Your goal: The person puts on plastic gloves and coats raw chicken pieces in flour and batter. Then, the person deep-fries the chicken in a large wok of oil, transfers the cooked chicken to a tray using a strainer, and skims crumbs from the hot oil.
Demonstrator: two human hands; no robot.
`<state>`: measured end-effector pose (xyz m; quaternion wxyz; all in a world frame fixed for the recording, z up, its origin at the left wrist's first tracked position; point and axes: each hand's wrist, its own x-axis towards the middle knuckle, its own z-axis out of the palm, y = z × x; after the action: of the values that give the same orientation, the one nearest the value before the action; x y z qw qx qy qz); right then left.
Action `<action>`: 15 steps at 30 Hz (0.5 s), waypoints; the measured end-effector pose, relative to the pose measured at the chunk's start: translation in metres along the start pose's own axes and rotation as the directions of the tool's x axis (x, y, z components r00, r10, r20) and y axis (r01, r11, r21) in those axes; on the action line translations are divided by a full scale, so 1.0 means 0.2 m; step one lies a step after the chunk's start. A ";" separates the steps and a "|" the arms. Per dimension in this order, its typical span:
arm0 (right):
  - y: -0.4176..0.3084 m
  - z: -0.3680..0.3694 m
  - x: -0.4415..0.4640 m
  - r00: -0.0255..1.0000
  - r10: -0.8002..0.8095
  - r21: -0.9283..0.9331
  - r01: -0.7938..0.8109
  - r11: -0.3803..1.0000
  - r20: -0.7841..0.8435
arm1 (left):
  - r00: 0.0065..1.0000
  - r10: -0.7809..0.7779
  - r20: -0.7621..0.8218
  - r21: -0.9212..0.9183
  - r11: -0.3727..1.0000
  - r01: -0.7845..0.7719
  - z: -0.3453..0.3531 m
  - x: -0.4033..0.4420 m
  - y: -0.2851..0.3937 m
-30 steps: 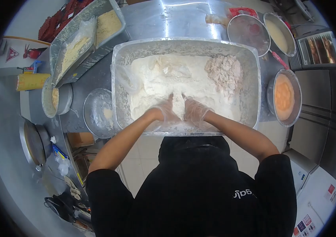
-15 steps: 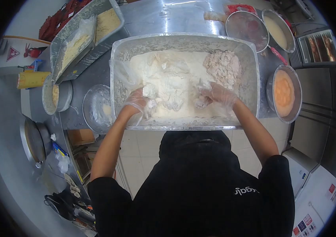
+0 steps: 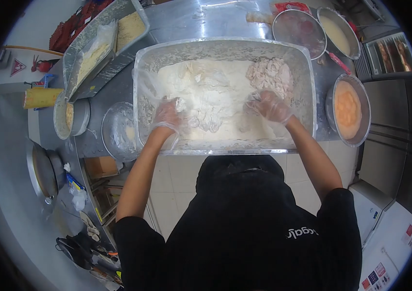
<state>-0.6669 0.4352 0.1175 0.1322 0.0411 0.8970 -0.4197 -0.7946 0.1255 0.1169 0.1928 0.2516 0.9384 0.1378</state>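
Observation:
A big rectangular tub (image 3: 307, 127) holds a bed of white flour (image 3: 235, 80) with several flour-coated lumps (image 3: 210, 121) in the middle. Pale pink pieces, like raw meat (image 3: 270, 75), are heaped in its far right corner. Clear plastic gloves cover both my hands. My left hand (image 3: 168, 114), at the tub's left side, has curled, floury fingers with white clumps at their tips. My right hand (image 3: 272, 105) is closed too, just above the flour, in front of the pink heap. Whatever lies inside either hand is hidden.
At right are a bowl of orange mixture (image 3: 347, 112), a pink-handled strainer (image 3: 299, 33) and a bowl of pale liquid (image 3: 335, 36). A grey bin of crumbs (image 3: 131, 29) stands back left. A floury metal bowl (image 3: 118, 133) and a pot (image 3: 80, 116) sit left.
Both hands have moved slightly away from my body. My right hand has lifted off the flour and its fingers have curled in; my left hand's fingers look more closed.

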 end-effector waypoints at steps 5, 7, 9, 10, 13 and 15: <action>0.04 0.05 -0.01 0.999 0.000 0.054 0.002 0.999 -0.042 | 0.993 0.080 0.086 0.265 0.959 -0.100 -0.01 -0.06 0.26; -0.11 -0.04 -0.05 0.987 0.160 0.028 -0.160 0.987 -0.009 | 0.942 0.041 0.334 0.221 0.968 -0.121 0.01 -0.03 0.34; -0.20 -0.09 -0.08 0.966 0.259 0.012 -0.258 0.966 -0.024 | 0.955 0.081 0.286 0.334 0.926 -0.179 0.13 -0.02 0.37; -0.21 -0.10 -0.09 0.958 0.280 0.012 -0.280 0.960 -0.054 | 0.959 0.102 0.264 0.389 0.899 -0.202 0.17 -0.02 0.37; -0.11 -0.08 -0.08 0.976 0.177 0.051 -0.172 0.984 -0.123 | 0.896 0.093 0.434 0.178 0.966 -0.187 -0.01 -0.01 0.44; -0.09 -0.07 -0.09 0.981 0.146 0.098 -0.135 0.986 -0.127 | 0.878 0.124 0.462 0.123 0.972 -0.202 -0.06 -0.01 0.43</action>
<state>-0.6554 0.4352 0.1453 0.0993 0.1382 0.8792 -0.4450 -0.7616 0.1948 0.1595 0.3710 0.3703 0.8515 0.0121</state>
